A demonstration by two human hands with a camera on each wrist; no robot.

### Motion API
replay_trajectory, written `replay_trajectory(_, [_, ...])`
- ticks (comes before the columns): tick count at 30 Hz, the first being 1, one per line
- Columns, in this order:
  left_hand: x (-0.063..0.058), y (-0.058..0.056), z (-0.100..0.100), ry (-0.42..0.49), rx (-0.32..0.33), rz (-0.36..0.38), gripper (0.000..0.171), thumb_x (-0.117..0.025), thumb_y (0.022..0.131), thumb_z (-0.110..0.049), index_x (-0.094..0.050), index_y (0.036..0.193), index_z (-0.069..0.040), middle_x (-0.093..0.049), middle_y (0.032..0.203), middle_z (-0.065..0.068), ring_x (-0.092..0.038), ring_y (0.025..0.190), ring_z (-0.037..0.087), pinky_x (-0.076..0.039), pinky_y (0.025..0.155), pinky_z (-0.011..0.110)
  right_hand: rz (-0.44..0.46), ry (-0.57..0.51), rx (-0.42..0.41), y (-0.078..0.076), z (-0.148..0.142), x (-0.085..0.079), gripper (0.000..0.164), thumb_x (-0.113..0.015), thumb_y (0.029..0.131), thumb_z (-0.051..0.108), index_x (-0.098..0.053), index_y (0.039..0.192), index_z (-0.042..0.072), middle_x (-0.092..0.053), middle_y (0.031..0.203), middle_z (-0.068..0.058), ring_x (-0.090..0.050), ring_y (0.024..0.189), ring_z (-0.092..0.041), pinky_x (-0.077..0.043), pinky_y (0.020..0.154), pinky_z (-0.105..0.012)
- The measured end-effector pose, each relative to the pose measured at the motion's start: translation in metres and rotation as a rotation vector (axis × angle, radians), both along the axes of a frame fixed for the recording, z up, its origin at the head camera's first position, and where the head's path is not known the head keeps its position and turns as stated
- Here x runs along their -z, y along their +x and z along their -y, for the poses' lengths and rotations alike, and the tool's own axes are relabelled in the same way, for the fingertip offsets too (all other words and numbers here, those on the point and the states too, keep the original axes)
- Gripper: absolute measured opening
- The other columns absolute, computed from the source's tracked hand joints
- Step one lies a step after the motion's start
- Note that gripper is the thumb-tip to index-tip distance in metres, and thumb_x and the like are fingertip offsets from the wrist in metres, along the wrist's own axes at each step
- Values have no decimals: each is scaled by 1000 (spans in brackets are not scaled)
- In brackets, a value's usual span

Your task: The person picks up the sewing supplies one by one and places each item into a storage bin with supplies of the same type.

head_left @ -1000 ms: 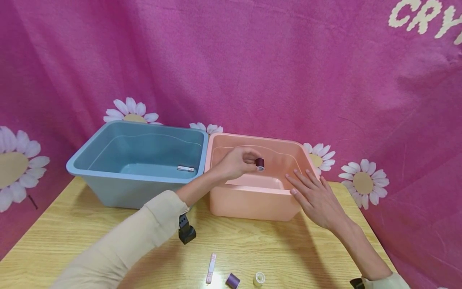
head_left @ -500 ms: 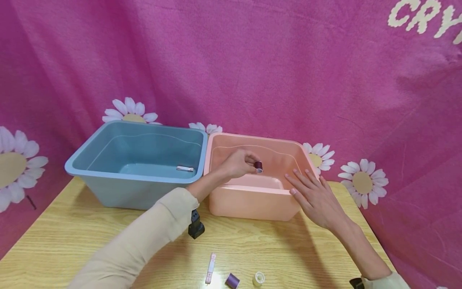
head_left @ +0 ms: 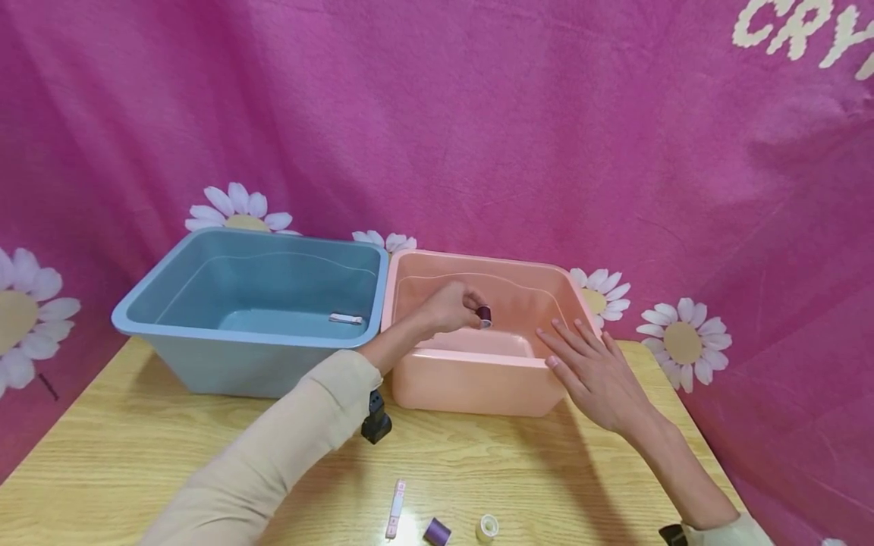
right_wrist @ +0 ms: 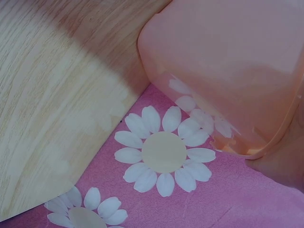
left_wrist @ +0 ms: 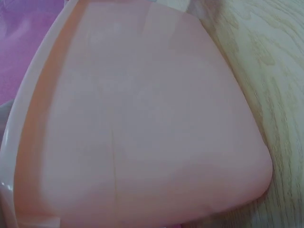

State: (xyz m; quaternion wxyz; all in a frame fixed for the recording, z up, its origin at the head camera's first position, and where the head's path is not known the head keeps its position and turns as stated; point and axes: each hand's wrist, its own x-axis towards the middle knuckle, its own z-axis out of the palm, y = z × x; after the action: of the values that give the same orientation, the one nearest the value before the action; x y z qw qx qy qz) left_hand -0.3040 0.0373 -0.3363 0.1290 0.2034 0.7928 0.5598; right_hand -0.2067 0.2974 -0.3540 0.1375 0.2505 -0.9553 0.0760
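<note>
In the head view my left hand (head_left: 451,308) reaches over the front rim of the pink bin (head_left: 471,387) and pinches a dark maroon thread spool (head_left: 484,315) inside it, above the bin floor. With fingers spread, my right hand (head_left: 595,375) rests on the bin's front right rim. Part of that hand (right_wrist: 285,161) shows at the rim in the right wrist view. On the table near me lie a folded pink-and-white measuring tape (head_left: 395,508), a purple thread spool (head_left: 437,531) and a white thread spool (head_left: 488,527). The left wrist view shows only the bin's outer wall (left_wrist: 142,118) and tabletop.
A blue bin (head_left: 239,356) stands against the pink bin's left side, with a small white-and-pink strip (head_left: 345,318) on its floor. Behind the wooden table (head_left: 546,485) hangs a magenta cloth (head_left: 437,136) printed with daisies.
My left hand has shifted slightly left and lower inside the pink bin, still pinching the maroon spool. The left forearm has swung right. My right hand stays on the rim.
</note>
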Motion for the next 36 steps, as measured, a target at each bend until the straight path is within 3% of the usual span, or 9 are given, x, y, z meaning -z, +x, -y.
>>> replay_trajectory(18, [5, -4, 0, -139, 28, -79, 29, -70, 83, 13, -64, 112, 12, -70, 103, 24, -68, 95, 29, -54, 81, 25, -7, -1, 2, 1, 1, 1, 46, -44, 107, 35, -49, 149, 18, -41, 154, -12, -25, 145, -41, -14, 112, -67])
replay_trajectory(36, [6, -5, -3, -112, 28, -86, 32, -67, 81, 17, -61, 113, 15, -68, 105, 28, -68, 99, 32, -55, 82, 26, 9, 7, 4, 0, 0, 1, 47, -44, 107, 36, -48, 150, 18, -41, 154, -14, -24, 145, -41, -13, 111, -68])
